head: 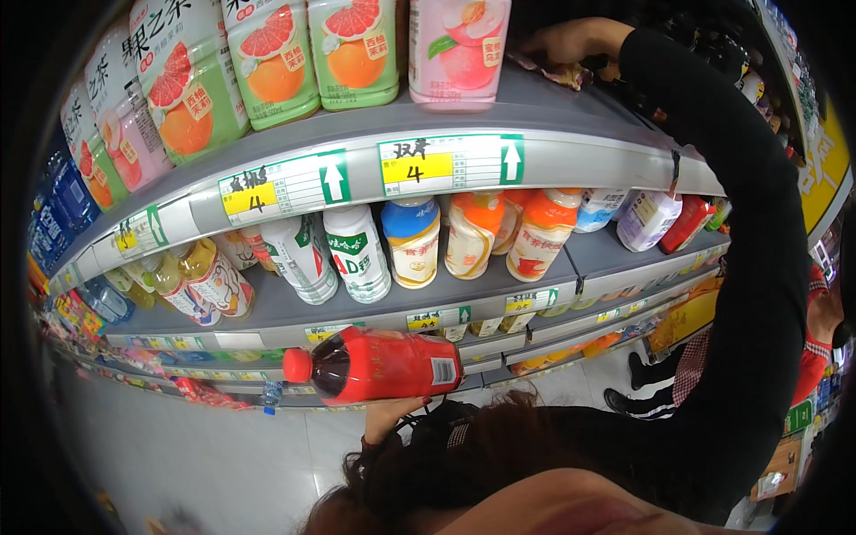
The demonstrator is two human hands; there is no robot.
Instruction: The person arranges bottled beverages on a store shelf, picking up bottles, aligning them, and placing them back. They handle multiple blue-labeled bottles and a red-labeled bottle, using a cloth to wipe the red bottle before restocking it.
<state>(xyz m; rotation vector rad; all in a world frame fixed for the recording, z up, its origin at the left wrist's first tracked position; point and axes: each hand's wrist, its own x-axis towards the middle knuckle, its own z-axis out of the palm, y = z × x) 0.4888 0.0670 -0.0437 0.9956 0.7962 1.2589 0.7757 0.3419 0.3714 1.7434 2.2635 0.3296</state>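
My left hand [391, 416], low in the view, holds a large plastic drink bottle [401, 368] from beneath. The bottle lies on its side, with a red cap, a red label and dark liquid inside; most of my fingers are hidden behind it. My right arm in a black sleeve curves up along the right side. At its end my right hand [580, 41] reaches over the top shelf [535, 100] and grips a crumpled patterned cloth [558, 72], its fingers partly lost in shadow. Left of that hand stands a pink peach tea bottle [461, 57].
Green-labelled grapefruit tea bottles [358, 57] line the top shelf. Below stand white milk-drink bottles [358, 257] and orange-topped bottles [545, 234]. Price tags [451, 164] run along the shelf edges. At right a person [692, 368] stands on the tiled floor [234, 461].
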